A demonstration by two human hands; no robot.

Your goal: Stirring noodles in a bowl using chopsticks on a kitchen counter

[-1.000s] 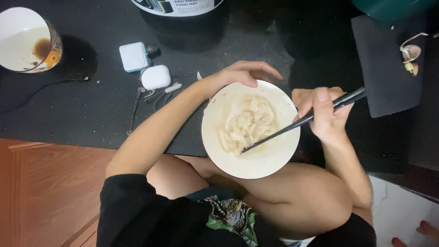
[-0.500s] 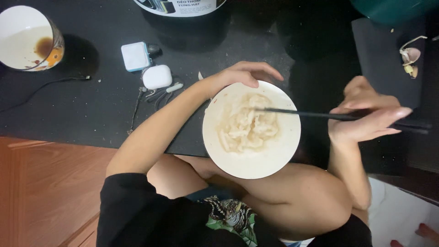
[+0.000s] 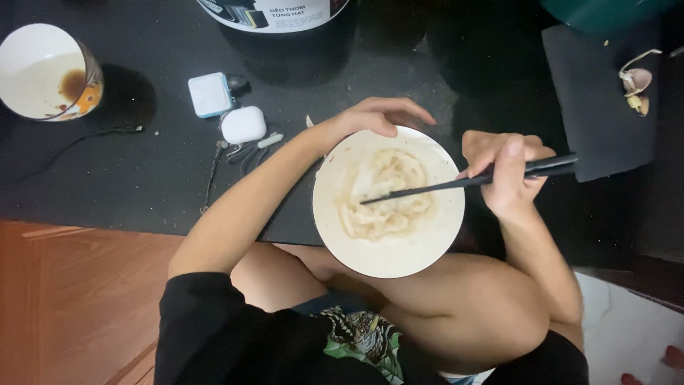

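A white bowl (image 3: pixel 388 202) of pale noodles (image 3: pixel 385 196) sits at the near edge of a black countertop (image 3: pixel 142 164), partly overhanging the person's raised knees. The left hand (image 3: pixel 381 115) curls over the bowl's far rim, fingers bent and loosely together, thumb tucked toward the rim — the forearm runs down and left from there to a black sleeve. The right hand (image 3: pixel 506 175), just right of the bowl, is closed around a pair of dark chopsticks (image 3: pixel 456 183); index finger and thumb pinch the shafts, the other fingers folded under, wrist bent with the forearm dropping toward the knee. The chopsticks lie nearly level, their tips resting in the noodles left of the bowl's centre. Left of the bowl — well apart — lie a white earbud case (image 3: pixel 243 125) and a small white square block (image 3: pixel 210 94); far left stands a second bowl (image 3: pixel 46 71) with brown dregs.
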